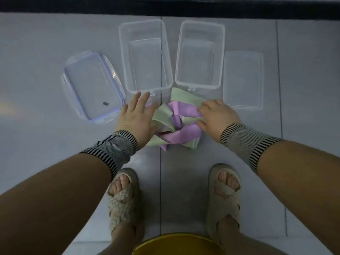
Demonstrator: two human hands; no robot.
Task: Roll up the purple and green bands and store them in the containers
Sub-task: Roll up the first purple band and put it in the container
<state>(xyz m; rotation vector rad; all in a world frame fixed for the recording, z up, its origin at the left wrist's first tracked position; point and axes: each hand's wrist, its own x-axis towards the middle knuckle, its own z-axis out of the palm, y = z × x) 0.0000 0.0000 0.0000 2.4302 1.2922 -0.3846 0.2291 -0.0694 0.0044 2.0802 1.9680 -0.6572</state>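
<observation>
A purple band [181,136] and a pale green band [184,97] lie tangled in one loose heap on the grey tiled floor. Just behind the heap stand two clear open containers, the left container [127,57] and the right container [221,52], both with nothing inside. My left hand [136,116] hovers at the heap's left edge with its fingers straight and spread. My right hand [214,115] rests on the heap's right side, fingers curled onto the purple and green strips; whether it pinches them is hidden.
A clear lid with blue clips [92,87] lies left of the containers. A plain clear lid [242,80] lies to their right. A dark wall base [165,6] runs along the far edge. My sandalled feet [123,199] stand near the heap, and a yellow rim [176,242] is below.
</observation>
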